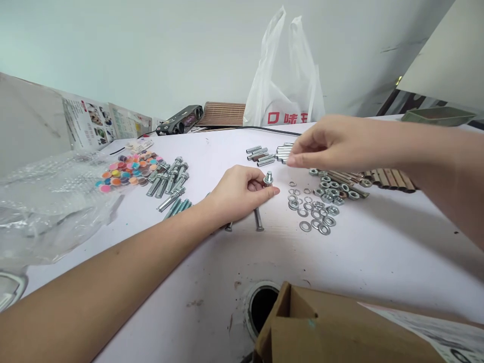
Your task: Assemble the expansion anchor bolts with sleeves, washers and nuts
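Pale wall (151,55) rises behind a white tabletop (378,247), on which metal hardware lies in loose groups. Near the middle, the left hand (244,191) has its thumb and fingers closed around an upright bolt (268,179), whose tip and nut show above the grip. Farther off and to the right, the right hand (315,143) reaches in with bent fingers beside a row of silver sleeves (283,151); whether the fingertips touch or pinch one cannot be told. The two hands are apart. More short sleeves (260,155) lie just left of that row. Right of the bolt are scattered flat washers (305,226) and thin rings (292,184), with hex nuts (333,192) among and beyond them, then long bolts (342,177) and brownish tubes (393,180) partly under the right forearm. Another bolt (258,220) lies on the near side of the left hand, partly hidden by it. Left of the left hand are a pile of assembled bolts (170,179), colorful round caps (130,170) and crumpled clear plastic (49,206). At the far side stand a white plastic bag (285,80) with red characters and a slatted brown mat (223,114). Nearest, an open cardboard box (340,327) sits beside a dark round hole (262,308).
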The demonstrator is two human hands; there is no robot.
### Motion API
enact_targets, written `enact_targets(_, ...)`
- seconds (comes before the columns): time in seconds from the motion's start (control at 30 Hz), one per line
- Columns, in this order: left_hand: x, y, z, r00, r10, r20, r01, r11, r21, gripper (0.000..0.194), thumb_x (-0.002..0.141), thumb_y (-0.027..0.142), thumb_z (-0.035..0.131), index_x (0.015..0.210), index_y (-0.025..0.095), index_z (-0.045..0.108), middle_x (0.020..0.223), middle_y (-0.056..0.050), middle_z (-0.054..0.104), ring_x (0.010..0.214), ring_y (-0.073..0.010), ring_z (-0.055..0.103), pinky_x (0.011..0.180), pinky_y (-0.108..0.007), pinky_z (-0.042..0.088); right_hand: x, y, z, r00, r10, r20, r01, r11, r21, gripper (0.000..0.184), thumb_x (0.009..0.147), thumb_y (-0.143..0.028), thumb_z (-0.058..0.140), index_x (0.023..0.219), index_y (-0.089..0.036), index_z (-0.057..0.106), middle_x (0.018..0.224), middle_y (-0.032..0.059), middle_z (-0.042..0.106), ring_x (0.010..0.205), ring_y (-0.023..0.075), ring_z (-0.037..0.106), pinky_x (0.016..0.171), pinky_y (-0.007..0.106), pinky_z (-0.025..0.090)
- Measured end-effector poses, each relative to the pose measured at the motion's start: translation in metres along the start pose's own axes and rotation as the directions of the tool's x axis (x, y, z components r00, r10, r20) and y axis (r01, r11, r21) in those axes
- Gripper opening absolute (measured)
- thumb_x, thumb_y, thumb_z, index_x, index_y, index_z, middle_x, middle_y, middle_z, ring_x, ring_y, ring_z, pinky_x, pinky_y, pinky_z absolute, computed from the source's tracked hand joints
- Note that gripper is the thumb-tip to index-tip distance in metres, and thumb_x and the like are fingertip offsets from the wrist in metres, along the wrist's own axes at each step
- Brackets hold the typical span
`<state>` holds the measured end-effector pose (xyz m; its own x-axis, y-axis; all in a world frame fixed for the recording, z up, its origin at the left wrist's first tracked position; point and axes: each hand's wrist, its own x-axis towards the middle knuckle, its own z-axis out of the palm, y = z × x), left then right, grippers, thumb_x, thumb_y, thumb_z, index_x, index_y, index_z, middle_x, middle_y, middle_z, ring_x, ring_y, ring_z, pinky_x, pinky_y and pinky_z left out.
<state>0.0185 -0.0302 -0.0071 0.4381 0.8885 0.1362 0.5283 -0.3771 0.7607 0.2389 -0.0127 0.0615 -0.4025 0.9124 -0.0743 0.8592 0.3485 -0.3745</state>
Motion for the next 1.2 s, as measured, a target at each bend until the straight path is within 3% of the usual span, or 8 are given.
enact_targets(0.17,0.001,0.001,0.0,1.0,-0.018,0.006,0.018,1.0,-0.001,0.036,0.075,0.046,0.067,0.061,0.017,0.052,0.054,0.005,0.041,0.051,-0.0075,0.033,0.05,-0.024,0.025,0.003,0.03,-0.005,0.984,-0.024,0.174,0.061,0.975,-0.212,0.032,0.068,-0.055,0.075,0.071,-0.023,0.075,0.06,0.0037,0.065,0.047,0.0129,0.05,0.05,0.033,0.03)
enact_targets(0.3,0.001,0.001,0.001,1.0,-0.016,-0.002,0.016,1.0,-0.001,0.037,0.075,0.047,0.067,0.06,0.016,0.052,0.054,0.005,0.041,0.052,-0.0076,0.032,0.05,-0.024,0.025,0.005,0.038,0.007,0.965,-0.059,0.257,0.124,0.962,-0.243,0.025,0.067,-0.05,0.076,0.06,-0.026,0.072,0.048,0.0001,0.06,0.037,0.0118,0.046,0.042,0.03,0.029)
enact_targets(0.43,0.001,0.001,0.0,1.0,-0.021,0.007,0.022,1.0,-0.01,0.036,0.075,0.047,0.067,0.061,0.017,0.052,0.054,0.005,0.042,0.052,-0.0079,0.033,0.05,-0.024,0.026,0.004,0.033,0.005,0.954,-0.015,0.3,0.082,0.974,-0.21,0.02,0.068,-0.042,0.076,0.06,-0.025,0.071,0.051,0.0007,0.063,0.036,0.0134,0.05,0.039,0.03,0.029)
enact_targets(0.5,0.0,0.001,0.0,1.0,-0.019,0.007,0.019,1.0,-0.014,0.036,0.074,0.046,0.067,0.06,0.017,0.052,0.054,0.005,0.042,0.051,-0.0079,0.033,0.05,-0.024,0.026,0.002,0.026,-0.001,0.965,-0.031,0.261,0.078,0.982,-0.173,0.018,0.071,-0.04,0.074,0.064,-0.024,0.072,0.057,0.0023,0.066,0.041,0.0142,0.054,0.041,0.03,0.032)
enact_targets(0.63,0.001,0.002,0.0,1.0,0.002,0.003,-0.002,1.0,-0.005,0.039,0.075,0.046,0.066,0.058,0.017,0.047,0.054,0.005,0.04,0.051,-0.0075,0.032,0.049,-0.024,0.025,-0.004,0.004,-0.006,0.982,-0.181,0.045,0.184,0.98,-0.072,0.009,0.075,-0.032,0.07,0.074,-0.024,0.074,0.068,0.0029,0.07,0.056,0.0174,0.061,0.05,0.033,0.04)
enact_targets(0.83,0.0,-0.002,0.004,0.999,0.037,-0.025,-0.036,0.999,0.023,0.036,0.076,0.045,0.064,0.06,0.017,0.047,0.055,0.005,0.04,0.052,-0.0082,0.032,0.049,-0.024,0.027,-0.007,-0.024,0.014,0.93,-0.299,-0.213,0.316,0.947,0.05,0.01,0.071,-0.026,0.071,0.079,-0.029,0.075,0.079,0.0013,0.072,0.078,0.0259,0.066,0.064,0.04,0.051)
enact_targets(1.03,0.0,-0.003,0.004,0.999,0.041,-0.014,-0.041,0.999,0.017,0.03,0.077,0.042,0.063,0.063,0.017,0.052,0.058,0.004,0.044,0.055,-0.0091,0.037,0.051,-0.025,0.029,-0.001,-0.024,0.026,0.91,-0.336,-0.242,0.358,0.932,0.051,0.016,0.074,-0.026,0.069,0.086,-0.028,0.077,0.081,0.0012,0.073,0.083,0.0248,0.066,0.072,0.041,0.053)
enact_targets(1.2,0.0,-0.001,0.002,0.999,0.04,-0.007,-0.04,0.999,0.005,0.03,0.076,0.041,0.062,0.062,0.017,0.051,0.057,0.004,0.041,0.054,-0.0085,0.034,0.05,-0.024,0.027,0.0,-0.022,0.031,0.929,-0.278,-0.247,0.313,0.942,0.119,0.015,0.075,-0.038,0.071,0.081,-0.025,0.074,0.077,0.0023,0.071,0.077,0.0221,0.064,0.064,0.039,0.051)
